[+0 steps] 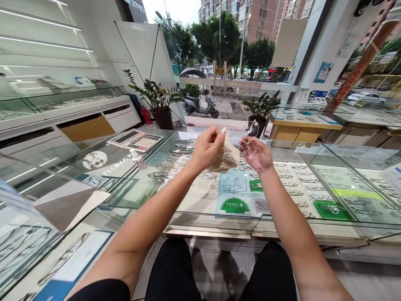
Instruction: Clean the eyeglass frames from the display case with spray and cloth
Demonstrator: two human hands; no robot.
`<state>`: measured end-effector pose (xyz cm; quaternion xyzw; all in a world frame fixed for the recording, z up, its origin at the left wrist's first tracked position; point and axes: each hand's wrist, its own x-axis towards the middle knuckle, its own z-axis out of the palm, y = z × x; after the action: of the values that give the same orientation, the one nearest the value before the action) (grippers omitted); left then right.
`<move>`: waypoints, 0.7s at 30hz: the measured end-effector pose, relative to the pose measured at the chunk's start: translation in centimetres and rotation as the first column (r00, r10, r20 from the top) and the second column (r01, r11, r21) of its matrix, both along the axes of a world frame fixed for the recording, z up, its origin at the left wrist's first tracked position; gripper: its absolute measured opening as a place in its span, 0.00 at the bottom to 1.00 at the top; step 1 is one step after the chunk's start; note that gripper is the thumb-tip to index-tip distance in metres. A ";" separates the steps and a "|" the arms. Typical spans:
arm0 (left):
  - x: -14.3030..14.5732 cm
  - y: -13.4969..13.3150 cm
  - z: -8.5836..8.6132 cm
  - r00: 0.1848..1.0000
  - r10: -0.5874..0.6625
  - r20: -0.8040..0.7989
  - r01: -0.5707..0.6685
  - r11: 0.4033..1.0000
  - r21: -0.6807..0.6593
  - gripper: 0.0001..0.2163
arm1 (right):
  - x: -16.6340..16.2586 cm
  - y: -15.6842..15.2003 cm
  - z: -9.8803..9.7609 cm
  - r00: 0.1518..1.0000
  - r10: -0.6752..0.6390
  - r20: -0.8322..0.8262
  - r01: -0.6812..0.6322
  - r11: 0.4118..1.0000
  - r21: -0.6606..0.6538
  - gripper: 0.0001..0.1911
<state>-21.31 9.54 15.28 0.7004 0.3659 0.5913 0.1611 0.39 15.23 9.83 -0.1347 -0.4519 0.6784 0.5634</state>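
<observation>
Both hands are raised over a glass display counter (200, 215). My left hand (206, 147) is closed, pinching a beige cleaning cloth (227, 156) that hangs between the hands. My right hand (255, 152) is closed on a pair of thin-framed clear glasses (251, 130); one lens stands up above the fingers. The cloth's right edge almost touches the glasses. Under the glass lie rows of spectacle frames (290, 184) and green cards (234, 205).
A calculator (136, 140) and a small spray bottle (138, 159) sit on the counter's left part. More glass cases stand on the left (59, 98) and right (360, 167). Potted plants (156, 100) and a parked scooter (200, 104) are beyond the shop front.
</observation>
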 end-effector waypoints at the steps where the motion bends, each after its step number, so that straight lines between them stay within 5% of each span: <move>1: 0.5 0.2 -0.1 1.000 0.001 0.003 -0.001 1.000 0.030 0.26 | 0.2 0.1 0.1 1.000 0.003 -0.017 -0.003 1.000 0.001 0.16; 8: 2.0 0.9 -2.4 0.999 -0.033 0.001 0.032 0.992 0.119 0.19 | 0.4 -0.5 1.0 0.999 -0.035 0.009 0.035 0.998 0.054 0.16; 15: 2.7 2.0 -6.5 0.991 0.095 0.089 -0.105 0.988 0.113 0.22 | -1.0 -0.6 0.5 0.979 -0.153 0.138 0.137 0.983 0.122 0.16; 21: 2.6 1.9 -7.1 0.981 0.135 0.138 -0.159 0.971 0.177 0.21 | -1.8 0.0 -0.6 0.977 -0.143 0.155 0.138 0.989 0.045 0.17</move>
<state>-18.75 11.43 8.14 0.6450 0.3489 0.6759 0.0728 -1.37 15.23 9.27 -0.2100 -0.4960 0.6163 0.5745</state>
